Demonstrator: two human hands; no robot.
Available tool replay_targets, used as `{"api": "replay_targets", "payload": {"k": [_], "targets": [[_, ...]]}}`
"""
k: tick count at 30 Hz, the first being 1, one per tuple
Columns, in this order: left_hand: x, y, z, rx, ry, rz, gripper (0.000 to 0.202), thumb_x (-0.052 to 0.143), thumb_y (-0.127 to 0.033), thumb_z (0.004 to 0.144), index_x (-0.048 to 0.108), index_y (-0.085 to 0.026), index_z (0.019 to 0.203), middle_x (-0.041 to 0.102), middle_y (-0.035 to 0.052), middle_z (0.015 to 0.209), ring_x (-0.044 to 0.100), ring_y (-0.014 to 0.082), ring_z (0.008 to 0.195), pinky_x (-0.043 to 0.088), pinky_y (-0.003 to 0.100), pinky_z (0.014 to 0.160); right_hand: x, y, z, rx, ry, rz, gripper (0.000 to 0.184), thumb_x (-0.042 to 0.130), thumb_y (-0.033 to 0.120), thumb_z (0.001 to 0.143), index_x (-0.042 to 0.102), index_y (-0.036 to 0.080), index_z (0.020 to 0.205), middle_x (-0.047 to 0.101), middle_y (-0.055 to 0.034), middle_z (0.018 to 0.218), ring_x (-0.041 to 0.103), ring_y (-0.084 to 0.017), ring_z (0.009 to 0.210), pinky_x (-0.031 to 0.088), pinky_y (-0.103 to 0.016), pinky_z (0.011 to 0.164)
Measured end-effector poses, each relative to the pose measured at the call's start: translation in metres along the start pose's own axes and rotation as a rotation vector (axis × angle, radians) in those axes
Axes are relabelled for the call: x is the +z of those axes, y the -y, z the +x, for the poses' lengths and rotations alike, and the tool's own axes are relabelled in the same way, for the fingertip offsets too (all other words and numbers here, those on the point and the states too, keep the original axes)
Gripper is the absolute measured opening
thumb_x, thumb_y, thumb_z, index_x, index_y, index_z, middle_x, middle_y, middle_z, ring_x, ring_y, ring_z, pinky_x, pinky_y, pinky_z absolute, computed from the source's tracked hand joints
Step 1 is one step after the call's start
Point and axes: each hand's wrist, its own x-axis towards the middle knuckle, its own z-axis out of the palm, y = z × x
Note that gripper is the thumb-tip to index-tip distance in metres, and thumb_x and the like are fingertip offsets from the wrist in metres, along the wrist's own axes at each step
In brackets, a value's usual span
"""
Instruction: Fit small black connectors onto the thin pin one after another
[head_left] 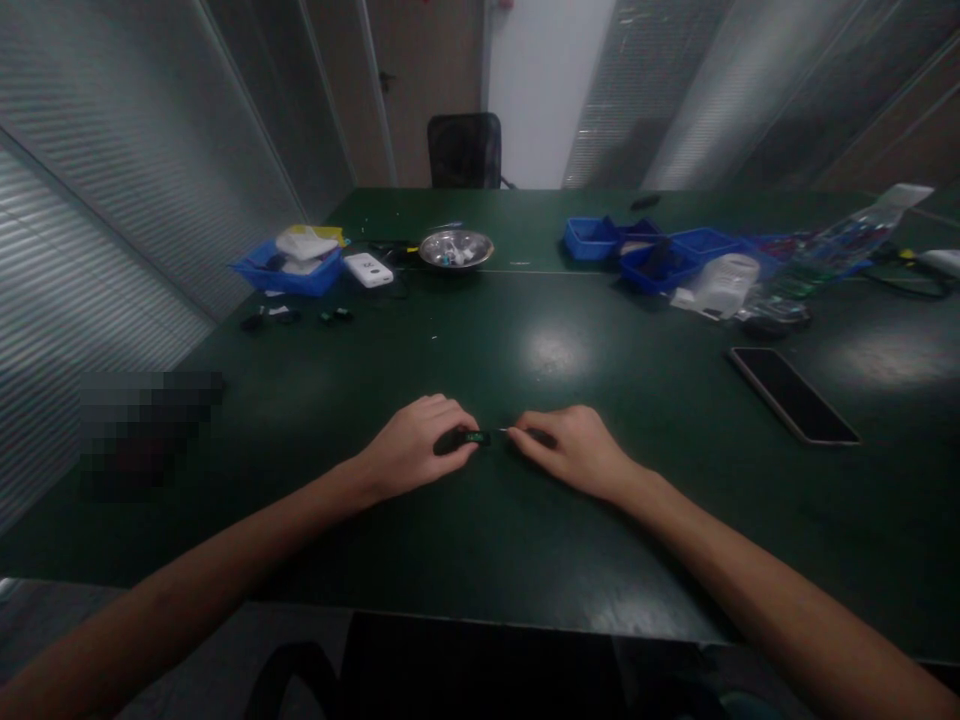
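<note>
My left hand pinching a black piece over the table, one end hidden in my grip, its green marks too blurred to read, my right hand pinching a thin pin near its other end, contact too small to tell

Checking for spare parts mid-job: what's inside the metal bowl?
The bowl holds a few small pieces, mostly whitish, too small to identify. The bottom beneath them is covered, so I can't tell what lies there.
</note>
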Motion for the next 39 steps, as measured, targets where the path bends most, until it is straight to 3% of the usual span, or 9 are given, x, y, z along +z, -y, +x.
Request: {"api": "replay_targets", "payload": {"k": [5,22,39], "targets": [[0.002,0.002,0.000,0.037,0.053,0.005,0.018,0.059,-0.027,0.097,0.067,-0.017,0.109,0.065,0.0085,0.104,0.057,0.0217,0.096,0.045,0.036,0.084,0.001,0.001,0.001,-0.008,-0.016,0.003,0.039,0.044,0.047,0.103,0.073,0.023,0.095,0.068,0.0007,0.070,0.055,-0.011,0.056,0.032,-0.027,0.057],[0.002,0.004,0.000,0.069,0.058,0.007,0.019,0.058,-0.027,0.098,0.066,-0.018,0.112,0.064,0.0089,0.107,0.056,0.0226,0.100,0.045,0.037,0.089,0.005,0.014,-0.002,-0.143,0.023,-0.126,0.038,0.040,0.042,0.105,0.070,0.021,0.093,0.070,-0.0017,0.076,0.058,-0.012,0.063,0.032,-0.027,0.061],[0.001,0.003,0.001,0.072,0.089,0.014,0.020,0.058,-0.029,0.098,0.066,-0.019,0.114,0.063,0.0091,0.109,0.056,0.0231,0.101,0.044,0.038,0.090,0.010,0.016,0.000,-0.155,0.019,-0.145,0.040,0.037,0.042,0.106,0.069,0.020,0.095,0.070,-0.0023,0.077,0.059,-0.012,0.063,0.030,-0.028,0.060]]}}
